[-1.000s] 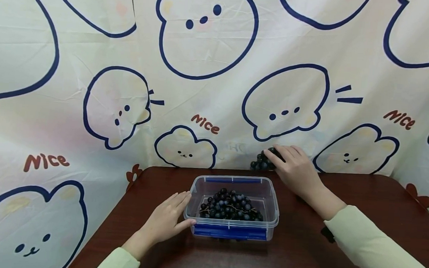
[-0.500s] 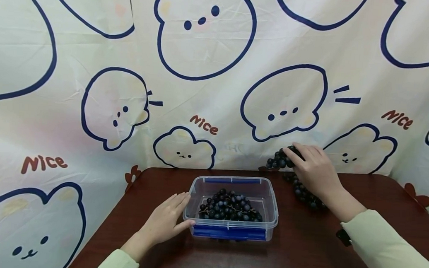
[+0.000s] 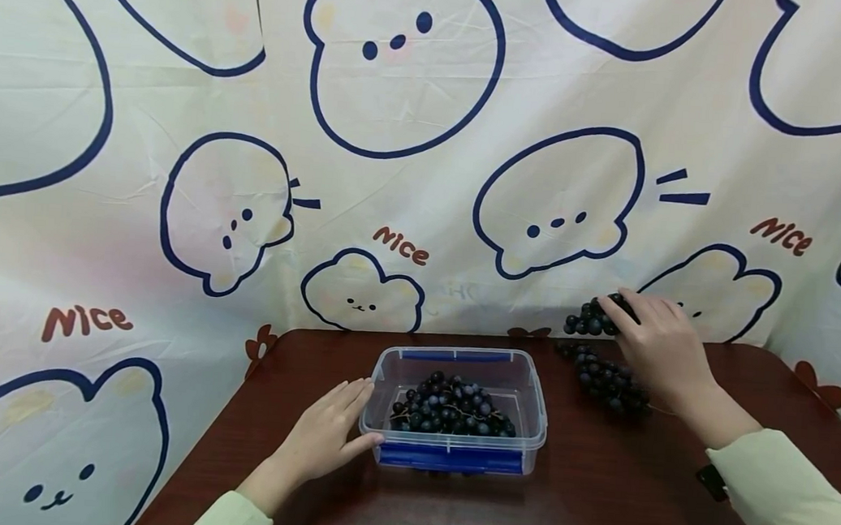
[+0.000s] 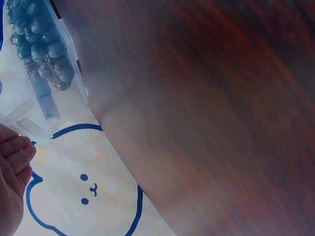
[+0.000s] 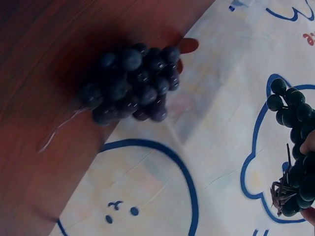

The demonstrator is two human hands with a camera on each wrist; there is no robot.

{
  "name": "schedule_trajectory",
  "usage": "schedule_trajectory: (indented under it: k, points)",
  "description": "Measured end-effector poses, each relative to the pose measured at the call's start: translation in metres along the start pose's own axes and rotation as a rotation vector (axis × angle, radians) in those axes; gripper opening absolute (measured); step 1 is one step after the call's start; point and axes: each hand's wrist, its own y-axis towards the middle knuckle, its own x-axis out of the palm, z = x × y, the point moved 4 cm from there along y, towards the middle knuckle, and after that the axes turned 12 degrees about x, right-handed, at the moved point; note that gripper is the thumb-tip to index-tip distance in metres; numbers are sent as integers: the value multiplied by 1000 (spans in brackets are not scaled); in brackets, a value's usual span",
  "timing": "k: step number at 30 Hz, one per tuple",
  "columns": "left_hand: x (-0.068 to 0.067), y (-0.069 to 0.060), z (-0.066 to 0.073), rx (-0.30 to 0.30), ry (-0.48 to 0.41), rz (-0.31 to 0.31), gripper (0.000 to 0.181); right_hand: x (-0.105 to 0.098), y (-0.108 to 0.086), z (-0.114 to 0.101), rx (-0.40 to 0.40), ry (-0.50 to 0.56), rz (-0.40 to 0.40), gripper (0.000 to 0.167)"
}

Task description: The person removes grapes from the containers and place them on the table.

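My left hand (image 3: 321,430) rests against the left side of a clear plastic box (image 3: 533,457) with blue clips, fingers fairly straight and thumb at its front corner. Inside the box lies a heap of dark grapes (image 3: 447,407) on thin stems. Held up at the table's far right, a bunch of dark grapes (image 3: 591,319) hangs from my right hand (image 3: 666,353); the right wrist view shows the same bunch (image 5: 295,115) with its dry stem end. Beneath that hand, another grape bunch (image 3: 606,381) lies on the table, partly covered by the hand and wrist.
The dark brown wooden table (image 3: 447,516) ends at a pale cloth backdrop (image 3: 396,196) printed with blue bear outlines. This cloth hangs close behind the far edge and along both sides.
My right hand has moved right with its grape bunch, away from the box, and now is above the bunch on the table, which was hidden at first. The left hand and box stay put.
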Motion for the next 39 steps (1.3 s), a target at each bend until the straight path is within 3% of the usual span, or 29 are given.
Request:
schedule_trajectory:
  k: [18,29,39]
  points:
    - [-1,1,-2,32,-4,29,77,-10,-26,44,115,-57,27,55]
    - [-1,1,0,13,5,19,76,-3,-44,68,223,-95,-17,65]
    - [0,-1,0,4,3,14,76,4,-59,83,282,-121,-73,58]
